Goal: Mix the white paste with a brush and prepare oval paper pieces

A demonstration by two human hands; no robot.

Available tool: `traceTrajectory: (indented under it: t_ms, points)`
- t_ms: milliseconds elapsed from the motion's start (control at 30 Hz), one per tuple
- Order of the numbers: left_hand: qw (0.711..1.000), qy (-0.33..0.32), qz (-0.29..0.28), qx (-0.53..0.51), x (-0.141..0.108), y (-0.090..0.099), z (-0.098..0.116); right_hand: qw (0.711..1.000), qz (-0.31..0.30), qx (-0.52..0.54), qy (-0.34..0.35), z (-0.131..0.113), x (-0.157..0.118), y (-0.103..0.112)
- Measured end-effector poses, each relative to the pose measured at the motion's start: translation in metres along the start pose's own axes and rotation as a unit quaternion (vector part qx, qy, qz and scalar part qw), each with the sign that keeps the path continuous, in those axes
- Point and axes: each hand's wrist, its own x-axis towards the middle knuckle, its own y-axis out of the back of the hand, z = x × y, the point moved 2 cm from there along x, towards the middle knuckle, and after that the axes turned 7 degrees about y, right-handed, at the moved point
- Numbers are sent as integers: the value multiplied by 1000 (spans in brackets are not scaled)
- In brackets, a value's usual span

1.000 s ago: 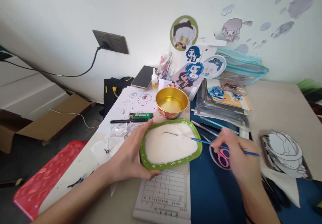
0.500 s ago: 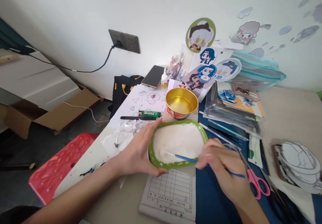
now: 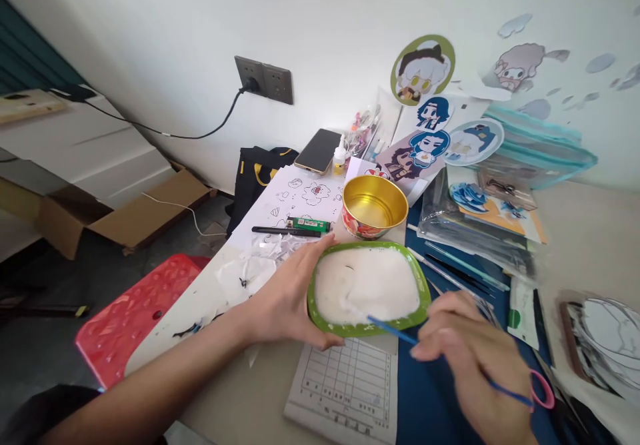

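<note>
Head view: the green container (image 3: 350, 330) is located above the middle of the worktop (image 3: 225, 392), over the far end of a printed pad (image 3: 345, 385). The container is filled almost to its rim with a white liquid (image 3: 390, 278). Whether its base rests on the surface beneath cannot be determined.

The left hand (image 3: 285, 298) grips the left end of the container: fingers at the far left corner, thumb along the near side. The right hand (image 3: 465, 345) is closed on a blue brush (image 3: 393, 330). The brush slopes over the near side of the container, with its blurred tip end at the white liquid.

A gold-lined tin (image 3: 360, 224) stands just behind the container, toward the back edge of the worktop. To the left of the tin, a black pen (image 3: 285, 232) and a green stick (image 3: 309, 224) lie close together at the near end of a drawing sheet (image 3: 280, 195). Paper scraps (image 3: 273, 248) lie nearer the left edge. A phone (image 3: 319, 150) and a small white bottle (image 3: 339, 158) occupy the back left corner.

A blue mat (image 3: 420, 392) covers the worktop to the right of the pad. A pink scissor handle (image 3: 545, 395) shows beside the right wrist. A stack of paper cutouts (image 3: 610, 338) lies toward the right edge. Teal-edged pouches (image 3: 545, 145) are placed along the back edge.
</note>
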Motion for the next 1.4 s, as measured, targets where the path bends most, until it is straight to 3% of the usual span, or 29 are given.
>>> traceTrajectory:
  t_ms: [67, 200, 333, 467, 600, 700, 800, 933, 1067, 1167, 1300, 1400]
  points:
    - [1000, -6, 7, 0, 0, 0, 0, 999, -34, 6, 8, -2, -1, -2]
    - [1000, -7, 8, -2, 0, 0, 1, 998, 35, -50, 3, -3, -3, 1]
    - [1000, 10, 5, -8, -1, 0, 4, 999, -27, -12, 24, -6, -3, -4]
    - [1000, 12, 9, -7, -1, 1, 7, 998, 31, -49, 24, -9, 0, -5]
    - [1000, 3, 11, -10, 0, 1, 7, 998, -12, -39, 58, -14, 1, -10]
    - [1000, 8, 10, -7, 0, 0, 6, 996, 31, -79, 41, -17, 0, -11]
    - [1000, 3, 6, -4, 0, 0, 7, 996, 13, -44, 70, -22, -1, -17]
    - [1000, 4, 10, 1, 0, 1, 7, 995, 44, -66, 54, -23, 0, -20]
    - [1000, 0, 10, -2, 0, 1, 7, 997, 14, -46, 67, -23, 1, -23]
    - [1000, 3, 12, 0, 0, 1, 7, 995, 36, -72, 51, -24, 1, -23]
    - [1000, 4, 8, 1, 0, 1, 7, 996, 16, -52, 72, -26, 2, -26]
    - [1000, 8, 9, 5, 1, 1, 7, 994, 43, -78, 58, -26, 3, -26]
